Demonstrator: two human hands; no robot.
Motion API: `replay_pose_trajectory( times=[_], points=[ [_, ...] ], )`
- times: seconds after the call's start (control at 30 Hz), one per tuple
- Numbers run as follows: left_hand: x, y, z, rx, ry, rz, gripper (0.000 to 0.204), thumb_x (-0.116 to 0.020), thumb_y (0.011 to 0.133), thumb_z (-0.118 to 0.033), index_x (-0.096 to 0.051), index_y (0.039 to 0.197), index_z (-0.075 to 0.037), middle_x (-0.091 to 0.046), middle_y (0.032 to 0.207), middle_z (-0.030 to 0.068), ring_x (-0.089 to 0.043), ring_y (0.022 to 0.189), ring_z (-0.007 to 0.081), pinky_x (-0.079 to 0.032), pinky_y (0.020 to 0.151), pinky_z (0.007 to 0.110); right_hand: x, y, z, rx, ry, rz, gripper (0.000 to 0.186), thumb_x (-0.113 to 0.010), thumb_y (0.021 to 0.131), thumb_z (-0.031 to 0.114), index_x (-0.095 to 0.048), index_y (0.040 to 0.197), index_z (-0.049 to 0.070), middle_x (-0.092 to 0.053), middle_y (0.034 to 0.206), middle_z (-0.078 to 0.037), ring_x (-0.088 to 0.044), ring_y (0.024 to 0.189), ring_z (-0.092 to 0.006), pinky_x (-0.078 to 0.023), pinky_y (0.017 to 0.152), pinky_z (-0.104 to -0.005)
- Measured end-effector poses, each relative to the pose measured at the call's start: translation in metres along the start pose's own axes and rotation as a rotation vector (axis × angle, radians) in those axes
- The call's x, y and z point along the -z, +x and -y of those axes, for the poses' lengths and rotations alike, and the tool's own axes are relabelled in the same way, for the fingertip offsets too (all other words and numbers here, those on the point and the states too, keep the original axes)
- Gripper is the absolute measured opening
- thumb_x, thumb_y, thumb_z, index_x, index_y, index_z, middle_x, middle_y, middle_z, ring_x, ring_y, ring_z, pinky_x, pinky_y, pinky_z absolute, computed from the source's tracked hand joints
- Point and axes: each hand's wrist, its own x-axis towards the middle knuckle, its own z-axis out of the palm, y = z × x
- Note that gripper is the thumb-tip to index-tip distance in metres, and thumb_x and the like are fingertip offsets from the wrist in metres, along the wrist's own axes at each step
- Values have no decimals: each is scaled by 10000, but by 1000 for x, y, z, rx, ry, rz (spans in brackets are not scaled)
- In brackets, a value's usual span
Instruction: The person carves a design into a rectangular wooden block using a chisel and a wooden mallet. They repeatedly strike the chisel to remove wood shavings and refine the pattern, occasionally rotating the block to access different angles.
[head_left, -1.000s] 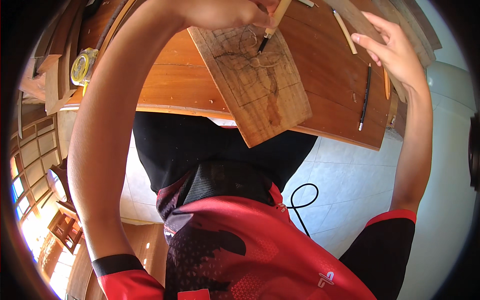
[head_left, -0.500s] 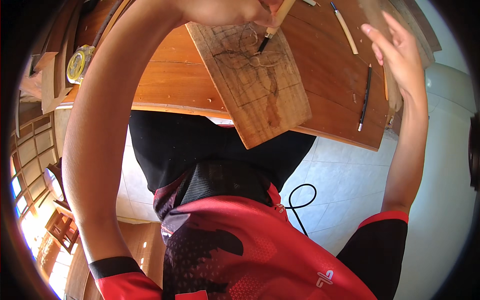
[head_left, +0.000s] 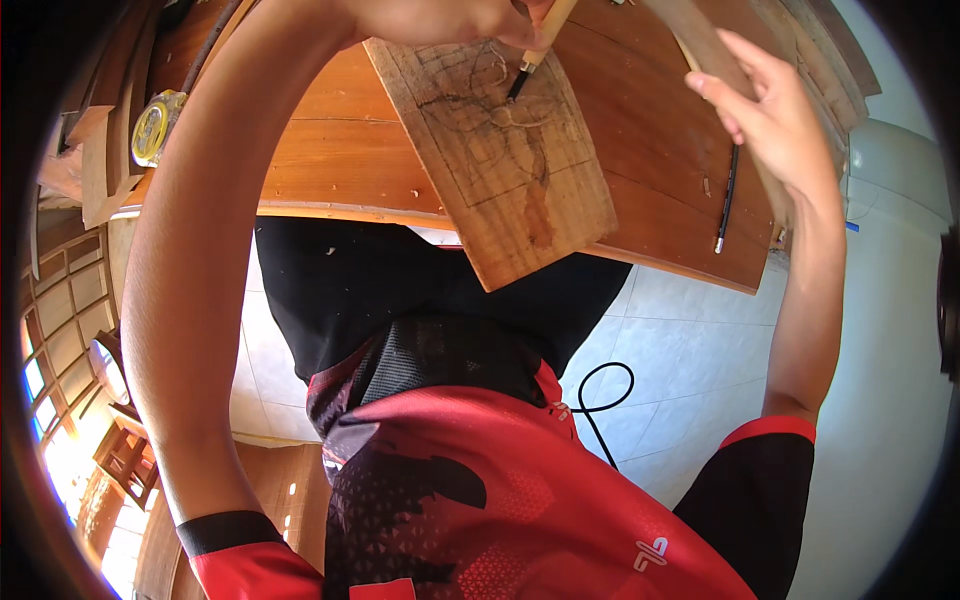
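A wooden board [head_left: 520,200] with a pencilled and lightly cut flower-like design lies slanted on the wooden table [head_left: 330,150], overhanging its front edge. My left hand [head_left: 490,22], at the top, is closed on a wooden-handled carving tool [head_left: 545,35], whose dark steel tip rests on the design near the middle of the board's upper half. My right hand [head_left: 760,110] grips a long wooden bar [head_left: 700,40], blurred by motion, above the table's right side. A dark pencil [head_left: 726,210] lies on the table beside the board, with small chips nearby.
A yellow tape measure [head_left: 152,130] and stacked wooden pieces [head_left: 105,150] are at the left. A black cable [head_left: 600,410] loops over the tiled floor [head_left: 680,350] below. Wooden furniture [head_left: 125,455] stands at the lower left.
My right hand and the blurred bar have shifted about, now left of where they were half a second ago. My left hand and the carving tool have moved slightly left and up.
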Motion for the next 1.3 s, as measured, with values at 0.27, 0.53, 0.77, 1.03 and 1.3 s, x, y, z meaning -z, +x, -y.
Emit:
replay_pose_trajectory(
  times=[0.27,0.53,0.77,1.03,1.3],
  points=[
    [-1,-6,-3,62,-46,60,568,-512,1033,-502,-569,1385,-59,-533,1352,223,-507,1319,351,-377,1162,522,-5,-2,0,-12,-4,-12,491,-724,973,158,-598,1411,-24,-571,817,27,-437,612,-44,-370,533,-232],
    [1,-35,-36,-43,-44,-88,531,-526,1029,-461,-592,1362,-53,-567,1270,191,-568,1252,342,-445,1095,480,8,5,0,83,-71,-55,604,-757,953,229,-552,1438,-67,-540,769,20,-445,620,-57,-379,561,-232],
    [-2,-16,-31,51,-107,-143,424,-574,993,-347,-724,1098,36,-750,1044,206,-709,1014,366,-543,933,427,14,10,4,24,-122,-16,648,-767,945,236,-533,1469,-65,-543,752,27,-453,628,-51,-369,559,-227],
    [-5,-22,-34,-34,-26,-170,380,-529,1028,-293,-700,1162,19,-707,1176,222,-669,1121,362,-510,983,453,8,6,8,31,-96,-105,636,-773,940,239,-550,1470,-34,-651,902,-17,-445,623,-41,-377,550,-221],
    [-12,-20,-27,-101,77,-91,390,-478,1083,-281,-681,1151,46,-571,1174,185,-546,1167,338,-461,1031,447,17,11,4,38,-196,-101,711,-773,936,282,-500,1515,-28,-640,857,-26,-433,609,-53,-370,563,-228]
  ],
)
